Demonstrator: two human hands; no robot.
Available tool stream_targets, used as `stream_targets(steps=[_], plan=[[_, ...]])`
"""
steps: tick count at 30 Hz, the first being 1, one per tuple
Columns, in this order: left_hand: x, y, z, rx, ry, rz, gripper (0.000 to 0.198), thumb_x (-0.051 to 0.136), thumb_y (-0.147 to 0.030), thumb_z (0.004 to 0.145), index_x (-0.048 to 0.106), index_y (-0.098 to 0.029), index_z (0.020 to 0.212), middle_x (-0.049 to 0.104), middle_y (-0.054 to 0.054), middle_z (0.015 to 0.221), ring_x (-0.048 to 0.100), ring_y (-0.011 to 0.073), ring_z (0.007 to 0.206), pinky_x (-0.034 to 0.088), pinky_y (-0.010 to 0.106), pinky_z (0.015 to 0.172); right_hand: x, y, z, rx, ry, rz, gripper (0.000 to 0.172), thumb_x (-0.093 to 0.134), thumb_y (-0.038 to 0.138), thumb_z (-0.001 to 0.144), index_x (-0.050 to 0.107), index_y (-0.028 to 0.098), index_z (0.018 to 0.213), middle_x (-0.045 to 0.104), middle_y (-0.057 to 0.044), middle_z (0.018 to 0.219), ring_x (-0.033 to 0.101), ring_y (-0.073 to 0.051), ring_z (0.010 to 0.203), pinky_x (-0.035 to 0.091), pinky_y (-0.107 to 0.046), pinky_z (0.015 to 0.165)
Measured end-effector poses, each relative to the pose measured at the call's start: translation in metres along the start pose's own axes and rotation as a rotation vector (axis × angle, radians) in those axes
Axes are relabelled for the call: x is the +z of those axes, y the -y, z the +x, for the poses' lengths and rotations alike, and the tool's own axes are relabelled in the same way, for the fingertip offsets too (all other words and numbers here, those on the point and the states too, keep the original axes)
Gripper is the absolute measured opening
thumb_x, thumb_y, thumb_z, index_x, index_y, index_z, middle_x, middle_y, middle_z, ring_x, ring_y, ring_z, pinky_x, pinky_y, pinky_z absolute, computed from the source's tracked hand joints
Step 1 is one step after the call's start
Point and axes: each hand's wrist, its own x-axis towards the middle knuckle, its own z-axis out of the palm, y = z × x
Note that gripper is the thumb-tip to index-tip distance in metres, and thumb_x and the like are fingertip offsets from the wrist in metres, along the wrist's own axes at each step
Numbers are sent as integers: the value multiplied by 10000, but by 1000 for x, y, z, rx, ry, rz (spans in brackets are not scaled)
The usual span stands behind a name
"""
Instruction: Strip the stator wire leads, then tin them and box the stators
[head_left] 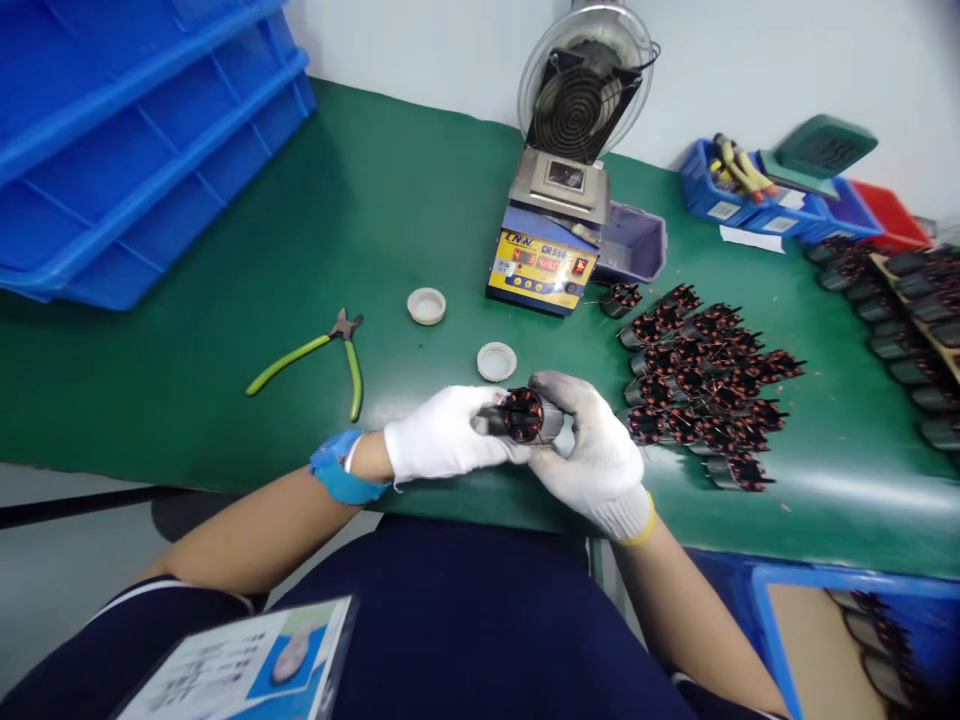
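A motor stator (523, 414) with copper windings and a grey metal body is held between my two gloved hands, above the front part of the green table. My left hand (442, 432) closes its fingers on the dark, wound end. Around the grey body curl the thumb and fingers of my right hand (589, 445). Just beyond the stator sits a small white dish (496, 361), and a second white dish (426, 306) lies farther left. Green-handled cutting pliers (330, 355) rest with handles spread, left of my left hand.
A solder pot (547, 240) with a fan behind it stands at the back. Several stators (697, 380) are grouped on the right. Blue trays (150, 140) are stacked at the left. Small bins (720, 190) with tools line the back right; a blue crate (780, 630) is below the front edge.
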Motion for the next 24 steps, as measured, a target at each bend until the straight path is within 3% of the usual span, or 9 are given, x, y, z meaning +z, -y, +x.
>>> stream_targets(steps=[3,6,8,9,12,14,16,21,24], plan=[[-16,-5,-6,-89,-13,5,177,733,-301,752,689,-130,750,631,14,561,545,115,460,436,229,471,0,-2,-5,43,-76,45,562,692,199,690,525,240,1225,654,-78,1178,658,-249,1081,579,-406,946],[-39,-11,-8,84,-168,-246,236,702,-377,773,649,-149,745,528,-35,468,342,46,307,321,202,367,3,-5,-8,75,-152,126,532,704,224,693,532,227,1196,647,-87,1163,656,-256,1067,574,-434,936],[-45,-12,-4,218,-340,-344,328,621,-497,819,624,-170,798,574,-15,567,419,62,362,362,207,388,5,-6,-9,63,-163,156,519,705,220,703,531,222,1192,641,-95,1169,650,-260,1078,564,-450,945],[-44,-11,-1,231,-371,-331,379,588,-553,829,621,-176,843,611,8,651,504,88,438,402,217,418,5,-6,-9,46,-158,161,521,706,215,707,529,220,1197,638,-97,1171,646,-262,1086,561,-454,949],[-28,-6,6,103,-228,-121,465,561,-605,843,638,-156,935,649,55,838,619,154,681,493,259,556,6,-5,-9,-19,-124,143,568,684,190,722,497,225,1258,625,-98,1184,634,-257,1102,562,-447,949],[-16,-4,7,23,-92,1,403,591,-546,850,633,-145,857,619,32,805,581,136,687,492,264,620,5,-3,-9,-66,-85,118,605,654,162,734,466,231,1305,615,-101,1202,622,-255,1120,559,-449,957],[-10,-5,6,-28,-49,-7,325,651,-460,825,586,-149,758,563,-3,699,529,108,616,463,251,589,5,-1,-10,-106,-42,105,602,626,139,746,459,240,1315,605,-105,1221,607,-259,1146,546,-465,979],[-24,-13,-1,-25,-119,-332,328,724,-389,719,483,-177,655,459,-35,564,408,72,439,285,215,398,3,4,-13,-123,30,179,586,602,129,760,455,266,1311,603,-98,1239,603,-258,1158,540,-483,985],[-29,-12,1,64,-279,-267,327,650,-434,778,501,-176,642,470,-21,543,403,76,420,289,221,391,1,4,-13,-106,0,209,578,638,156,759,464,260,1300,608,-101,1227,603,-265,1153,538,-486,979]])
